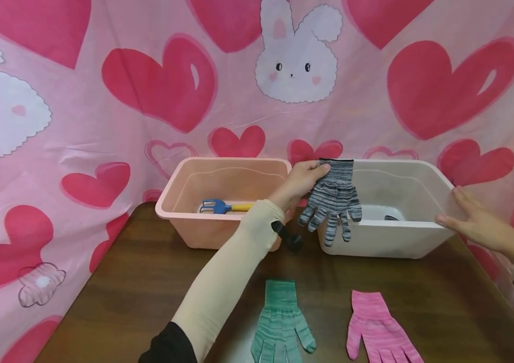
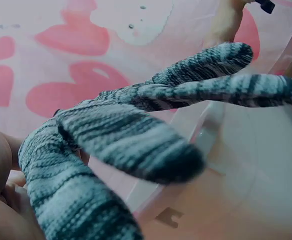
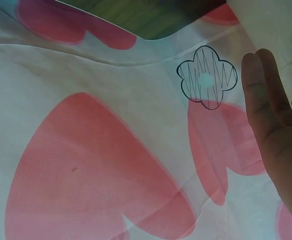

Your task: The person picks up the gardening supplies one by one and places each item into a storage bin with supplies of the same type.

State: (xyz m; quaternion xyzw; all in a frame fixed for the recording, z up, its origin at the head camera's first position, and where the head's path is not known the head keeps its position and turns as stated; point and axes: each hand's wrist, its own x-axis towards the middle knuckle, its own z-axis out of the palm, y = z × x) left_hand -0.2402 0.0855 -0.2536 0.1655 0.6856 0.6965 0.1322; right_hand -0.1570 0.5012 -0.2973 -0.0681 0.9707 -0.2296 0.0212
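Observation:
My left hand (image 1: 301,180) pinches the cuff of a grey-and-black striped knit glove (image 1: 335,196), between thumb and fingers. Its glove fingers dangle down in front of the white bin's (image 1: 384,239) left front side. In the left wrist view the striped glove (image 2: 120,130) fills the middle, beside my fingers. At the bin's right end is my right hand (image 1: 479,224), its fingers extended along the rim; the right wrist view shows straight fingers (image 3: 258,95). A green glove (image 1: 279,322) and a pink glove (image 1: 377,325) lie flat on the table near me.
Left of the white bin stands a peach bin (image 1: 207,234) with a blue-and-yellow hand fork (image 1: 225,206) inside. Part of a dark object (image 1: 391,218) shows inside the white bin. A pink heart-patterned cloth (image 1: 238,91) hangs behind the brown table (image 1: 148,302).

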